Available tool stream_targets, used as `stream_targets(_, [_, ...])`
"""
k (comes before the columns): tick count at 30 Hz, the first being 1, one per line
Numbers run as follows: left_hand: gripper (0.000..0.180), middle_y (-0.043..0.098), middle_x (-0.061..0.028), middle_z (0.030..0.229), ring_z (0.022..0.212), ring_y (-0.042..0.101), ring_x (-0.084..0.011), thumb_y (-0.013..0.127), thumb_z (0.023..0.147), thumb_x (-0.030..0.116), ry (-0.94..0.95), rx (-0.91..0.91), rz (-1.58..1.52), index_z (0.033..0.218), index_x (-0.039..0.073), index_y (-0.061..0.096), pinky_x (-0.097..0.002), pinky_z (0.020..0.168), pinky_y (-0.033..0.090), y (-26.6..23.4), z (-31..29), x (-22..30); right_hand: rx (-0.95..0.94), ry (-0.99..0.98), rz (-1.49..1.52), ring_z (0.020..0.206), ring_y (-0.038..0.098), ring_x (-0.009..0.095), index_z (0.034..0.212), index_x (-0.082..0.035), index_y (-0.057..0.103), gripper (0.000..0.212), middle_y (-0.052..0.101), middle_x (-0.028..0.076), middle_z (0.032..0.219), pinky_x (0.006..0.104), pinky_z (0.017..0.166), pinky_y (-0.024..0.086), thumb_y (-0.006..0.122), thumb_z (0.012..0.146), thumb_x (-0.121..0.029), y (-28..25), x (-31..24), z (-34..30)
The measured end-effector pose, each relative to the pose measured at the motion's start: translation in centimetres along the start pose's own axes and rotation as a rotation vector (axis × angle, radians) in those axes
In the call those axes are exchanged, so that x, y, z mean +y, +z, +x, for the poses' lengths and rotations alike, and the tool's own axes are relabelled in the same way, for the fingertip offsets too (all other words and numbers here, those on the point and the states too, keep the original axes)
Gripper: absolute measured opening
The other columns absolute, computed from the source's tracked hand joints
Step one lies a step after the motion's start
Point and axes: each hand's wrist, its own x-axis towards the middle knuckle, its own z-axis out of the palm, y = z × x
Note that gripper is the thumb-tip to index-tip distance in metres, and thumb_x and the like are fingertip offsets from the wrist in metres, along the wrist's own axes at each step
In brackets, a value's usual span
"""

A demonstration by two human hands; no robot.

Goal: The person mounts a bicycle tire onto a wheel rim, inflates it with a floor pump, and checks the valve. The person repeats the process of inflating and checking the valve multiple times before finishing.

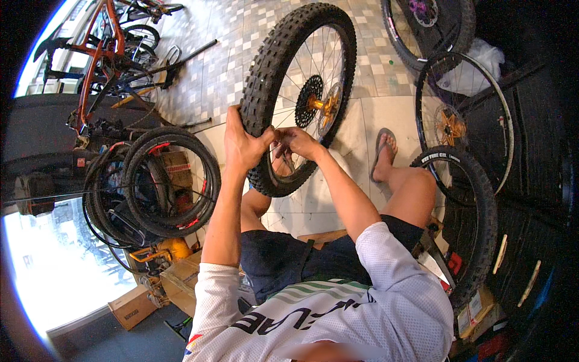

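A bicycle wheel with a wide knobby black tyre stands upright before me, tilted slightly. It has a gold hub, a black cassette and a disc rotor on the far side. My left hand is wrapped round the near left part of the tyre, its thumb over the tread toward the rim. At the tyre's inner edge, beside the spokes, my right hand is closed, fingers curled and pressed together. Whatever those fingertips pinch is hidden. Both hands are close together.
Several tyres and wheels are stacked at left, near an orange bike frame. On the right lean a bare wheel, a loose tyre and a wheel with a tyre. Cardboard boxes sit lower left.
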Motion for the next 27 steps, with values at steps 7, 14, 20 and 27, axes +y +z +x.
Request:
stream_targets(7, [0.062, 0.061, -0.0277, 0.103, 0.095, 0.061, -0.0456, 0.081, 0.070, 0.021, -0.014, -0.002, -0.027, 0.117, -0.002, 0.048, -0.0486, 0.086, 0.050, 0.0, 0.6, 0.3, 0.025, -0.066, -0.038, 0.076, 0.074, 0.018, 0.120, -0.008, 0.062, 0.024, 0.066, 0.004, 0.098, 0.0264, 0.053, 0.053, 0.062, 0.105, -0.026, 0.0, 0.7, 1.0])
stream_targets(14, [0.061, 0.060, -0.0281, 0.102, 0.093, 0.061, -0.0465, 0.080, 0.070, 0.020, 0.031, 0.030, -0.031, 0.117, -0.002, 0.048, -0.0495, 0.085, 0.050, 0.0, 0.5, 0.0, -0.010, -0.137, 0.110, 0.076, 0.073, 0.019, 0.118, -0.009, 0.060, 0.024, 0.065, 0.002, 0.105, 0.0284, 0.057, 0.052, 0.063, 0.104, -0.028, 0.7, 0.4, 0.0])
stream_targets(20, [0.063, 0.060, -0.0281, 0.102, 0.095, 0.060, -0.0468, 0.081, 0.069, 0.021, -0.009, 0.035, -0.030, 0.117, -0.002, 0.047, -0.0495, 0.085, 0.049, -0.1, 0.0, 0.1, 0.062, -0.084, 0.043, 0.066, 0.069, 0.016, 0.117, -0.014, 0.058, 0.024, 0.064, 0.000, 0.106, 0.0302, 0.054, 0.049, 0.063, 0.104, -0.033, 1.6, 1.0, 0.1])
stream_targets(27, [0.071, 0.065, -0.0267, 0.104, 0.098, 0.065, -0.0445, 0.085, 0.071, 0.026, 0.035, 0.083, 0.012, 0.126, 0.000, 0.047, -0.0479, 0.088, 0.052, 0.3, -0.2, 1.4, 0.193, -0.131, -0.117, 0.069, 0.068, 0.017, 0.116, -0.011, 0.060, 0.024, 0.064, 0.003, 0.106, 0.0315, 0.059, 0.051, 0.060, 0.105, -0.033, 1.6, 1.3, -0.7])
